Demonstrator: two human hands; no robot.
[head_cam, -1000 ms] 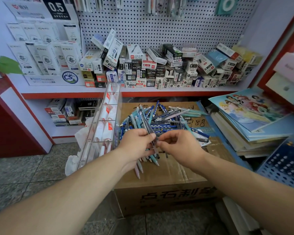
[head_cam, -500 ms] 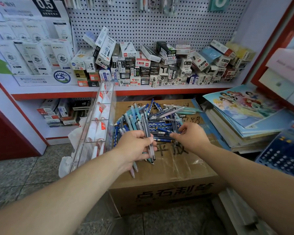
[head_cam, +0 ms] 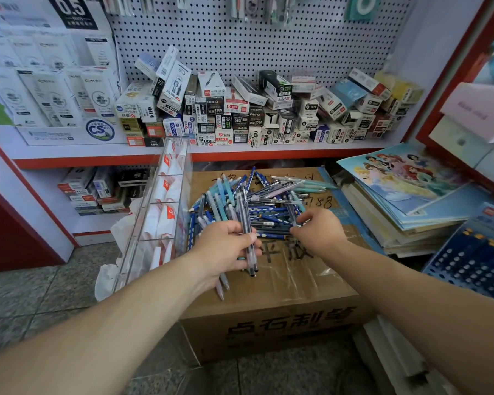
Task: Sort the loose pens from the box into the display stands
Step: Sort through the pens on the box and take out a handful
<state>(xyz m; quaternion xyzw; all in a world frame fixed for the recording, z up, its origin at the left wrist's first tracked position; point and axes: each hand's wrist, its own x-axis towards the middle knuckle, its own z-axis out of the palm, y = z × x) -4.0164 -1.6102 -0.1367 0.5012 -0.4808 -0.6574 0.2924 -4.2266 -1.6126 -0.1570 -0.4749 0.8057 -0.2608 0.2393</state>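
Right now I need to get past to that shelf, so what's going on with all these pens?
A person is sorting pens. Their left hand grips a bundle of pens, while the fingers of the right hand pinch a dark pen in the loose pile on the taped cardboard box. The clear display stand stands just left of the box.
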